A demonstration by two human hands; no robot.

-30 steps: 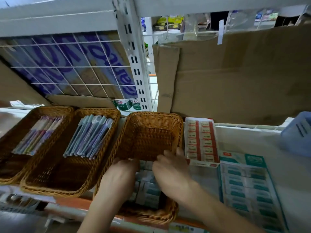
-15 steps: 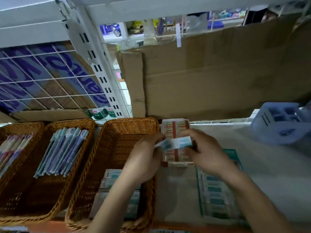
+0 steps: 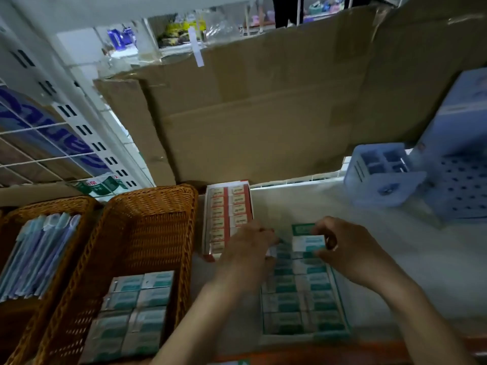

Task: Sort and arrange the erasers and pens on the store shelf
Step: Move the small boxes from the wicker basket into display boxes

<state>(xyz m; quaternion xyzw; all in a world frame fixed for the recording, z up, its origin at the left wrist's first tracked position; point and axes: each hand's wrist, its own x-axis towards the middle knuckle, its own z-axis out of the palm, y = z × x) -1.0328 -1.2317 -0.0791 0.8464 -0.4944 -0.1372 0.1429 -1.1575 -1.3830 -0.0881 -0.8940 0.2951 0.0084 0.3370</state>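
Observation:
My right hand (image 3: 345,248) pinches a green-and-white eraser (image 3: 308,243) above the far end of a flat display box of green erasers (image 3: 303,299). My left hand (image 3: 247,248) hovers at that box's far left corner with curled fingers; a white edge shows beneath them, but whether it holds anything is unclear. A wicker basket (image 3: 158,204) on the left holds several green erasers (image 3: 137,306) at its near end. A box of red-labelled erasers (image 3: 226,209) stands between basket and hands. Another wicker basket (image 3: 52,204) holds blue pens (image 3: 39,256).
Brown cardboard (image 3: 263,114) lines the back of the shelf. A pale blue plastic pen holder (image 3: 376,175) and a taller blue perforated container (image 3: 461,177) stand at the right. A white slotted upright (image 3: 87,127) and wire grid (image 3: 31,143) rise at the left.
Both hands left the wicker basket, carried an eraser rightward past the red box, and now sit over the green eraser box. The view has swung to the right.

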